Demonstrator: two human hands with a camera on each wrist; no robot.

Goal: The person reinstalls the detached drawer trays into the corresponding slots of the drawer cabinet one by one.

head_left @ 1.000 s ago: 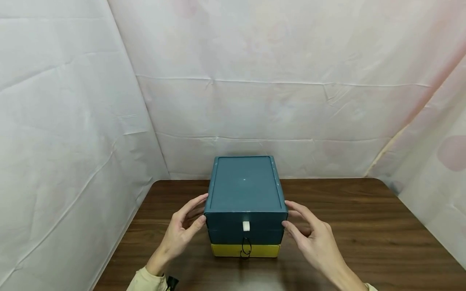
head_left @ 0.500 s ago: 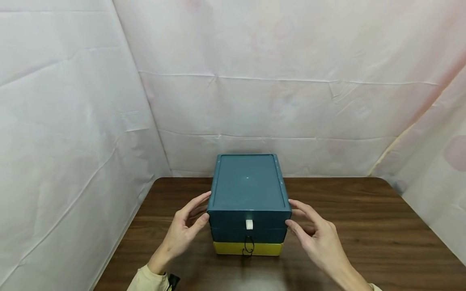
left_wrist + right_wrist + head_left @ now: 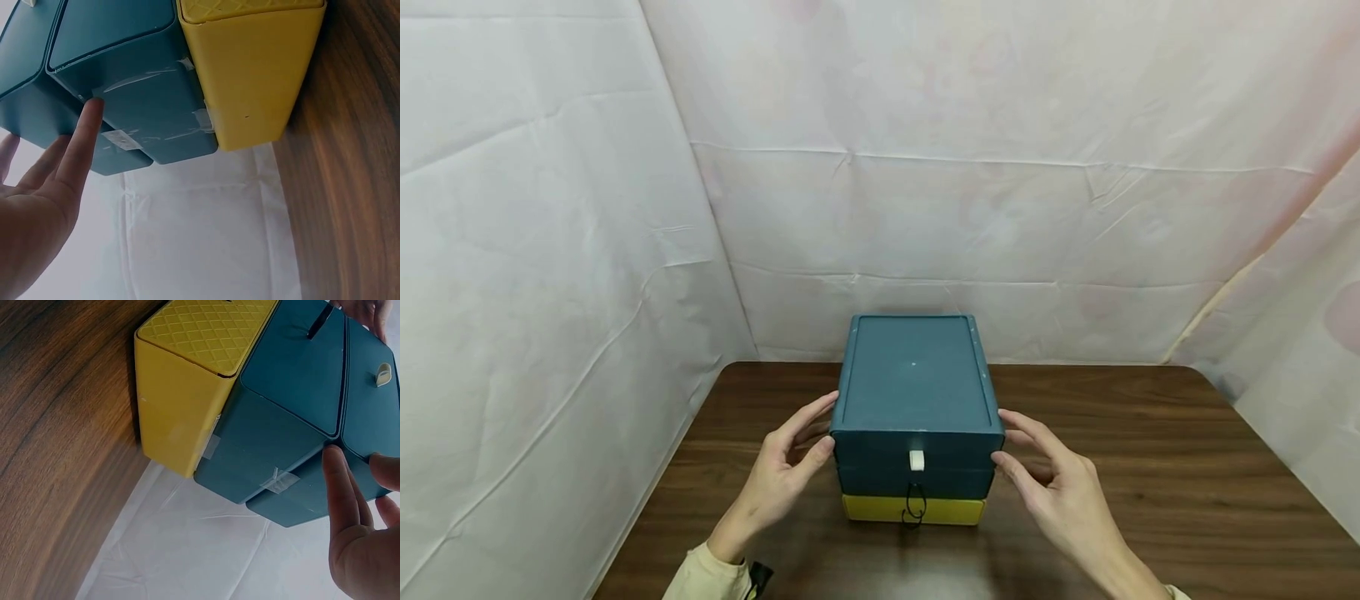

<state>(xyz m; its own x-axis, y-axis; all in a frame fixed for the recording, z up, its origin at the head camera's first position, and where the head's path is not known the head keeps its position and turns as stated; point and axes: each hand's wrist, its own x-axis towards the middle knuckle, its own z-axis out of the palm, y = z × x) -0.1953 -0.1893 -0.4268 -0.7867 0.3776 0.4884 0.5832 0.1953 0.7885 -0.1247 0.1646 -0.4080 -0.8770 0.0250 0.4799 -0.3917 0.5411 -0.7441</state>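
A stack of small drawer boxes stands on the table: a teal top box (image 3: 917, 375) and a second teal box (image 3: 872, 483) above a yellow box (image 3: 880, 508). White tab (image 3: 917, 461) marks the top drawer's front; a black pull (image 3: 320, 322) hangs from the teal drawer below it. My left hand (image 3: 775, 473) touches the stack's left side with thumb and fingertips near the front corner. On the opposite side, my right hand (image 3: 1066, 492) touches the teal boxes the same way, fingers spread and gently bent. Every drawer front sits flush.
Clear tape (image 3: 279, 481) joins the boxes along their sides. The brown wood-grain table (image 3: 1120, 433) extends to both sides of the stack. White cloth sheeting (image 3: 925, 217) hangs behind and beside the table.
The head view has shifted slightly, so stack, table and hands all appear a little further right and up. Both hands stay at the stack's sides.
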